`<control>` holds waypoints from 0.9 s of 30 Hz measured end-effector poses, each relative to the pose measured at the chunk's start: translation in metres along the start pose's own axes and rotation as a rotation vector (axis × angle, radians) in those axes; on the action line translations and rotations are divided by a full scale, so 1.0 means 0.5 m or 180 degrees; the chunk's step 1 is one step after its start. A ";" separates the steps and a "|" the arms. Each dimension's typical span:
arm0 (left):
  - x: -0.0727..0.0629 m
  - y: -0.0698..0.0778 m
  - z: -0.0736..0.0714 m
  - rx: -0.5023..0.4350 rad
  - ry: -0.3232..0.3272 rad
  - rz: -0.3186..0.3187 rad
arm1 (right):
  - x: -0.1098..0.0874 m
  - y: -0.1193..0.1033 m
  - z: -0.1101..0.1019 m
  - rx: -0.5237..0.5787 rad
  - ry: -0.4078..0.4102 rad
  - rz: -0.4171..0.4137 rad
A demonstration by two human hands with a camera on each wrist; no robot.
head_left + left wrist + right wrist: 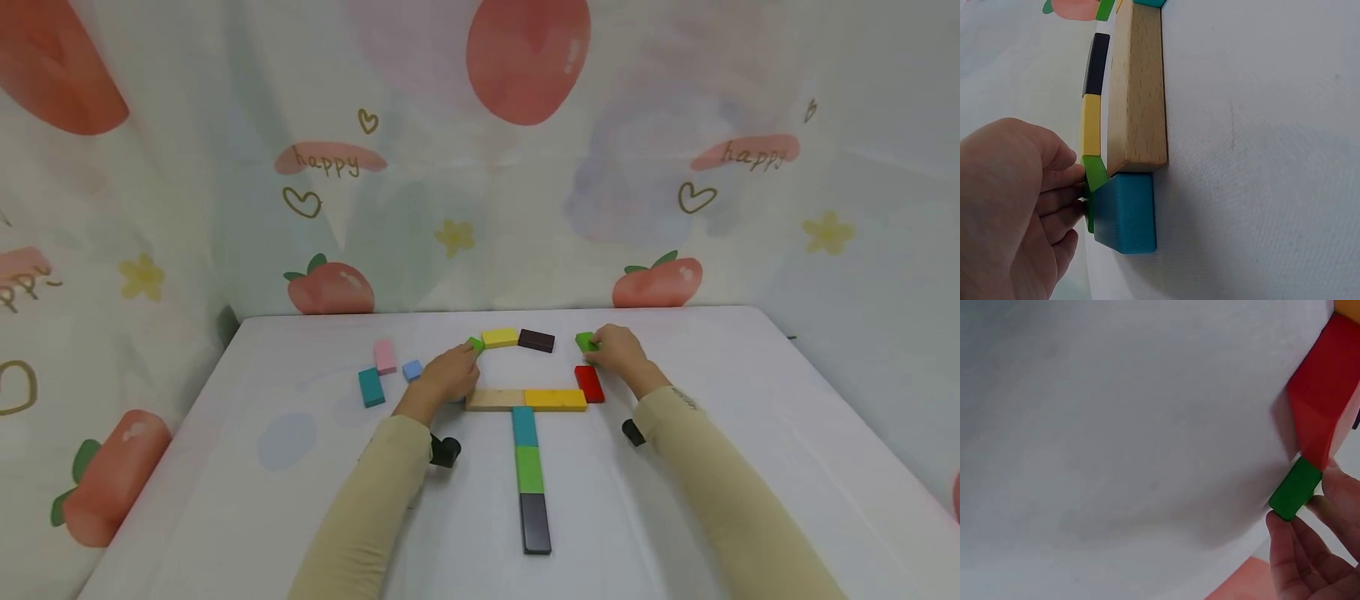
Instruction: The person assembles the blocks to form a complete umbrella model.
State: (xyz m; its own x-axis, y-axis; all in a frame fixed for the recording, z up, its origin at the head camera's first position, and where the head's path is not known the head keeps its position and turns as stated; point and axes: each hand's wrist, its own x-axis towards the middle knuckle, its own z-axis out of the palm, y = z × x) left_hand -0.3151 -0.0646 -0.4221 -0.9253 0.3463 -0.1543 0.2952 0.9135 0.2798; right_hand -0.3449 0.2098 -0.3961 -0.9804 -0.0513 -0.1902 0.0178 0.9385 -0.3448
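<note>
My left hand point(452, 371) curls at the left end of the upper row, its fingertips on a green block point(1091, 178). A yellow block point(500, 338) and a dark brown block point(536, 341) continue that row to the right. Close by the left fingers is a teal block point(1132, 215), which the hand mostly covers in the head view. On the other side, my right hand point(618, 348) pinches a green block point(1295, 489) between thumb and fingers. The held block is at the far end of a red block point(589, 384).
A plain wood block point(495, 401) and an orange-yellow block point(555, 401) form a crossbar. Below it runs a column of teal point(525, 427), green point(529, 470) and black point(536, 523) blocks. Pink point(385, 357), teal point(371, 387) and blue point(412, 371) blocks lie at left.
</note>
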 end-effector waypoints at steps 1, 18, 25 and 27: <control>0.001 0.001 0.000 -0.0001 0.0003 0.0003 | 0.001 -0.004 0.001 -0.0018 0.0008 -0.0018; 0.003 0.012 -0.013 0.0130 0.0001 0.0021 | 0.006 -0.033 0.017 -0.0042 0.0070 -0.0210; 0.019 0.028 -0.034 0.0397 -0.0166 -0.0139 | 0.011 -0.032 0.028 0.0016 0.0107 -0.0198; 0.028 0.035 -0.037 0.0505 -0.0136 -0.0182 | 0.011 -0.032 0.029 0.0018 0.0112 -0.0196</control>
State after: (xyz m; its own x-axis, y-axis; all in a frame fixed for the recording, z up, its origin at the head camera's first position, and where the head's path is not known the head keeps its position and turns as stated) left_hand -0.3273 -0.0478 -0.4018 -0.9318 0.2984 -0.2069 0.2792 0.9531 0.1170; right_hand -0.3475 0.1895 -0.4050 -0.9860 -0.0968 -0.1360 -0.0418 0.9320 -0.3600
